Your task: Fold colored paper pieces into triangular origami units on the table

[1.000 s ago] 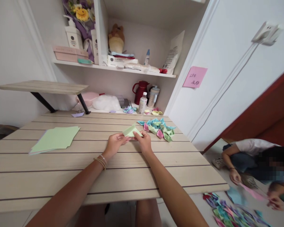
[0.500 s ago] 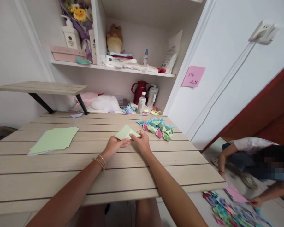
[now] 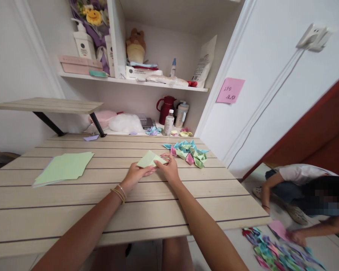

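Note:
Between both hands, just above the wooden table (image 3: 209,192), is a partly folded light green paper (image 3: 148,158). My left hand (image 3: 137,174) grips its lower left side, thumb toward the near edge. The right side is pinched in my right hand (image 3: 169,167), with the thumb pressed on the paper and the index finger raised along the edge. Beyond my right hand lies a heap of folded paper pieces (image 3: 190,150) in blue, green and pink. A stack of light green sheets (image 3: 64,167) rests on the table to the left.
A small raised shelf (image 3: 49,105) stands at the back left. A bottle (image 3: 168,123), a red jug (image 3: 166,109) and a cup (image 3: 182,114) stand at the back. At right, a person crouches by many folded papers (image 3: 279,248) on the floor, one hand (image 3: 298,238) near pink paper.
My right index finger has lifted a little, and the green paper's right corner has shifted slightly. The crouching person's hand has moved left over the pink paper.

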Available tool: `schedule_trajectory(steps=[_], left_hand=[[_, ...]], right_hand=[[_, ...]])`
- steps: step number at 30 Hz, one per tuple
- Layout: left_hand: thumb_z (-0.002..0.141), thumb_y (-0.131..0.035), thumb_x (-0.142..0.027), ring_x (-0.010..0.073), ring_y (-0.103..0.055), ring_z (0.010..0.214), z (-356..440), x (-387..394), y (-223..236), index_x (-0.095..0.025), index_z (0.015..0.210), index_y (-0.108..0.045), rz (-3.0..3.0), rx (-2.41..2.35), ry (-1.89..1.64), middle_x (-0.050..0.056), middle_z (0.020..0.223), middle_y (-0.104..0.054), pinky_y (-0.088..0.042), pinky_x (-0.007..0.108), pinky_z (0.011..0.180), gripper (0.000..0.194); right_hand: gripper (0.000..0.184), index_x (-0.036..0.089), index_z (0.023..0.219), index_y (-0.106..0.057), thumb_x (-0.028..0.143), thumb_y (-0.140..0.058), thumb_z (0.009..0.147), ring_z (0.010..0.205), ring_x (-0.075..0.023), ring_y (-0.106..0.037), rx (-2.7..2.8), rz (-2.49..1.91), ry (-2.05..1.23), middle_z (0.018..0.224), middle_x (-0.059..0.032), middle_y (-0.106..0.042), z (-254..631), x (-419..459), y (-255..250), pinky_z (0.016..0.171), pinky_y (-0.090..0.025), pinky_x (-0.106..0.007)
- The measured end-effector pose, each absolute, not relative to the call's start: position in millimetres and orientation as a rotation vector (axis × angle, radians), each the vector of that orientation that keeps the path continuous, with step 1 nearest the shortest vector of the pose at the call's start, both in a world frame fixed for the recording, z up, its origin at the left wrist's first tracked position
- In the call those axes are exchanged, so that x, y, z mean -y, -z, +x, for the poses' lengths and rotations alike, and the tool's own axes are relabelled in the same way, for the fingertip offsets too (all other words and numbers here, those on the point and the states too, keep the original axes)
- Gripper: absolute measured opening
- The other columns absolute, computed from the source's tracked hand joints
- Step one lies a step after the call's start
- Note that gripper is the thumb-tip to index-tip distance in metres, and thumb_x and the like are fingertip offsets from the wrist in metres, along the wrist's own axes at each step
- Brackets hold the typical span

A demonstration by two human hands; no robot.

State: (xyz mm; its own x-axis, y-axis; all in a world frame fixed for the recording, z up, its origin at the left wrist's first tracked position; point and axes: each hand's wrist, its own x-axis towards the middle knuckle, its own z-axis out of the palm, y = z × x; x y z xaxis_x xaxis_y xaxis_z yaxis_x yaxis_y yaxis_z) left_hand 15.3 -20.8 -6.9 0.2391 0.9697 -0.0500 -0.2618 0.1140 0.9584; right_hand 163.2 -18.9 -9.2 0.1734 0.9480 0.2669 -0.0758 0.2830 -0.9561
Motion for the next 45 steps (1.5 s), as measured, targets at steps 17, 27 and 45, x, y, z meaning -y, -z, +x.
schedule_trajectory(steps=[17, 27, 45], left_hand=[[0.058, -0.075, -0.020, 0.0247, -0.066, 0.080, 14.8, 20.5, 2.6, -0.004, 0.090, -0.065, 0.979, -0.874, -1.155, 0.016, 0.087, -0.069, -0.053, 0.034, 0.082, 0.037], [0.064, -0.071, -0.022, 0.0213, -0.067, 0.074, 3.2, 15.9, -1.0, -0.006, 0.089, -0.065, 1.029, -0.859, -1.066, 0.017, 0.083, -0.070, -0.055, 0.025, 0.070, 0.031], [0.060, -0.072, -0.020, 0.0235, -0.059, 0.099, 3.5, 12.8, -2.6, -0.013, 0.117, -0.054, 1.056, -0.730, -1.304, 0.014, 0.106, -0.064, -0.044, 0.036, 0.089, 0.061]], right_hand=[[0.056, 0.014, 0.098, -0.056, 0.031, -0.078, 0.049, 0.057, -0.0168, -0.063, 1.024, -0.927, -1.185, 0.053, 0.0027, -0.063, 161.6, 18.4, 10.0, 0.057, -0.050, -0.027], [0.034, 0.011, 0.076, -0.063, 0.044, -0.060, 0.074, 0.077, -0.0206, -0.067, 0.988, -0.752, -1.580, 0.075, -0.0133, -0.069, 176.4, 20.8, 6.0, 0.073, -0.054, -0.032], [0.056, 0.028, 0.119, -0.051, 0.028, -0.068, 0.066, 0.064, -0.0153, -0.059, 1.746, -0.976, -0.563, 0.085, -0.0022, -0.068, 184.1, 26.4, 1.4, 0.066, -0.047, -0.027]])
